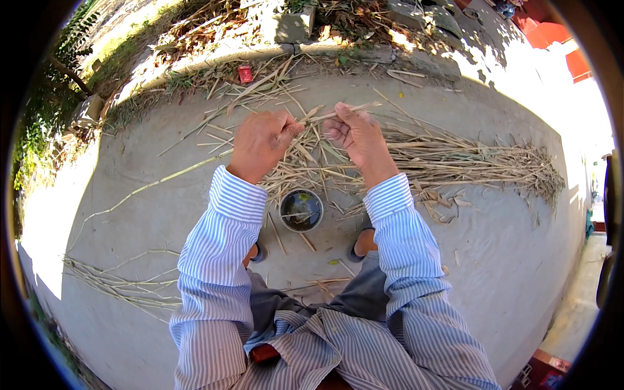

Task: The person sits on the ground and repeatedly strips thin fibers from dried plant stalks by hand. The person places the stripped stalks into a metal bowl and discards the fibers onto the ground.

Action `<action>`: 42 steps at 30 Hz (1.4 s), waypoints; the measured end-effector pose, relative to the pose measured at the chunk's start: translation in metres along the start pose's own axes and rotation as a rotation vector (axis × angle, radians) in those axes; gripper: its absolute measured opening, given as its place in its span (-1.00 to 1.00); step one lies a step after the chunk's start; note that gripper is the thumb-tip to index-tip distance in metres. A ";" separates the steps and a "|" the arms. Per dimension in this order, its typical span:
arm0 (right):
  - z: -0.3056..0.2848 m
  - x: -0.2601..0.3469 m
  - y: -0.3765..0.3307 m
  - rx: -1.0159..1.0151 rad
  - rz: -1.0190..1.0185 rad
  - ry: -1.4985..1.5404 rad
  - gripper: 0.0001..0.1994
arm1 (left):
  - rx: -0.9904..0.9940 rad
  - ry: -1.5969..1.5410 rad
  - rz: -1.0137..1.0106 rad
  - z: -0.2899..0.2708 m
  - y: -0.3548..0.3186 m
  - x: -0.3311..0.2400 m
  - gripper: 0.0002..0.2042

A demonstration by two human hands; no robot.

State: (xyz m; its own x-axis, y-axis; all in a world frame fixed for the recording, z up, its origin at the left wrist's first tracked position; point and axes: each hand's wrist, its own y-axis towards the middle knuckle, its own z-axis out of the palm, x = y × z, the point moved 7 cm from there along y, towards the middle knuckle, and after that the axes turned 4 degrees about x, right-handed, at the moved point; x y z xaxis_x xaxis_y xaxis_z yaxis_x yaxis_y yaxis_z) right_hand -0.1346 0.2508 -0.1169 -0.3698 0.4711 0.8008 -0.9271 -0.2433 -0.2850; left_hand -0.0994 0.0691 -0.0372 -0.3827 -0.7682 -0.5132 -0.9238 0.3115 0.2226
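My left hand [261, 144] is closed in a fist around a long, thin dry plant stalk [162, 179]. One end of the stalk trails down to the left and bends toward the floor. Beyond the fist, a pale dry piece [318, 118] runs across to my right hand [359, 138], which pinches it between thumb and fingers. Whether this piece is the same stalk or a strip of its leaf I cannot tell. Beneath both hands lies a heap of dry stalks and leaf scraps [292, 172]. A round bowl of dark water [301, 211] stands between my feet, a thin stick in it.
A large bundle of dry stalks [481, 162] spreads over the concrete floor [481, 260] to the right. Several thin stems [123, 286] lie at the lower left. Farther off are a small red packet [245, 74], a low concrete curb [214, 60] and a block [294, 26].
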 end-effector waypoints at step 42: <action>0.019 -0.020 -0.015 0.152 0.061 -0.327 -0.68 | -0.286 -1.018 -0.483 0.002 -0.017 0.066 -0.88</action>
State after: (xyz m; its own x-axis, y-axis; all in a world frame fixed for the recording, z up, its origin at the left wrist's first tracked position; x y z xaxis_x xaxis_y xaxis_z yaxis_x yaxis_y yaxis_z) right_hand -0.1119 0.2290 -0.1179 -0.3627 0.1614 0.9178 -0.8753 -0.3971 -0.2761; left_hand -0.1091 0.0144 -0.0763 0.0569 0.0726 -0.9957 -0.9896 -0.1282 -0.0659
